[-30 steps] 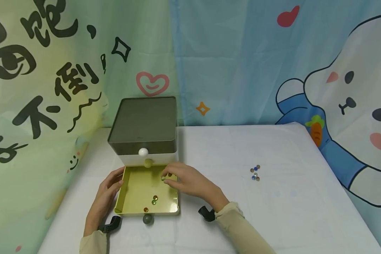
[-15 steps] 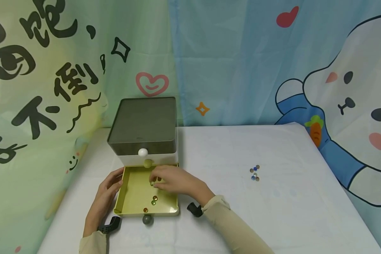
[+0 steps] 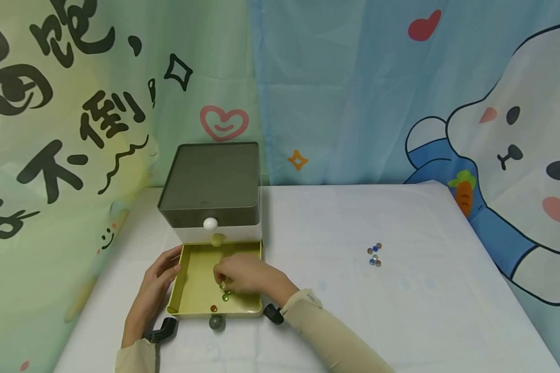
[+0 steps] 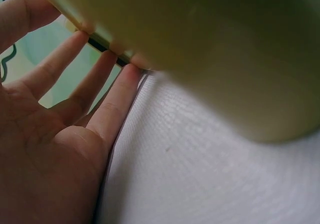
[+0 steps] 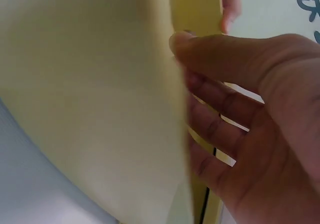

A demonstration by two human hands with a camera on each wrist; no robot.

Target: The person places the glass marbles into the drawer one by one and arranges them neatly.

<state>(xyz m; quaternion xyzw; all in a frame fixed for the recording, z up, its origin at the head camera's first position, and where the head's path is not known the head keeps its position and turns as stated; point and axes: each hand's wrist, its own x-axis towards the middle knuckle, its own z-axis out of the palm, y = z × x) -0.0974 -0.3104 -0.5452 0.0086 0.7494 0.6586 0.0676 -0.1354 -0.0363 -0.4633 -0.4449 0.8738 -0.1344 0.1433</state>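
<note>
A yellow-green drawer (image 3: 193, 295) is pulled out from under a small drawer box (image 3: 210, 178) with a dark grey top. Inside the drawer, my right hand (image 3: 242, 273) pinches a greenish marble (image 3: 222, 285) between thumb and fingertips. Just below it lie a green marble (image 3: 225, 297) and an amber marble (image 3: 213, 309); another amber marble is partly covered by the fingers. My left hand (image 3: 154, 287) touches the drawer's left wall from outside. In the left wrist view its fairly straight fingers (image 4: 117, 96) reach the drawer's edge. The drawer's wall hides the held marble in the right wrist view.
Several blue, brown and clear marbles (image 3: 375, 254) lie loose on the white tablecloth (image 3: 336, 217) to the right. A dark round knob (image 3: 217, 323) sticks out from the drawer's front. Behind the table hangs a printed curtain (image 3: 336, 93).
My right hand has moved left and toward the drawer's front with the marble in its fingertips, coming over the marbles there. The left hand has stayed where it was.
</note>
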